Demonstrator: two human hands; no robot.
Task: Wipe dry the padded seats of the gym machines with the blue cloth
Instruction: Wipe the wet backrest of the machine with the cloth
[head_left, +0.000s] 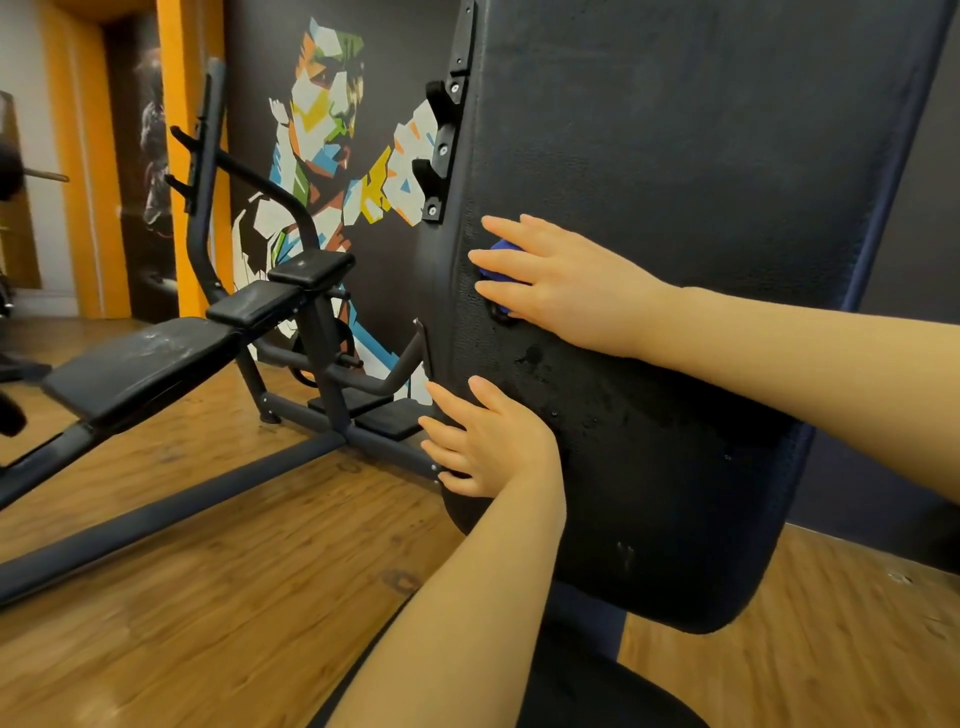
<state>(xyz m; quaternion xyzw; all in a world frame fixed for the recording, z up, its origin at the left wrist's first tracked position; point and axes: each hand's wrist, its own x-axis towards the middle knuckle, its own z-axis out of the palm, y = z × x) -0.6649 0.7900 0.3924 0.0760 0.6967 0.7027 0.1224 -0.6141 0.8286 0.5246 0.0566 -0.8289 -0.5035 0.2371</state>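
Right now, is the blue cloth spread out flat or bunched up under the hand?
Bunched up. Only a small rounded wad of the blue cloth shows between the fingers of the right hand, which presses it against the black padded backrest.

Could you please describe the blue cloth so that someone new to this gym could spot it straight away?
Start at the big upright black pad filling the right of the view. Near its left edge, the right hand presses flat against it, and the blue cloth peeks out between those fingers. It is the only bright blue thing on the dark padding; the left hand lower down holds none.
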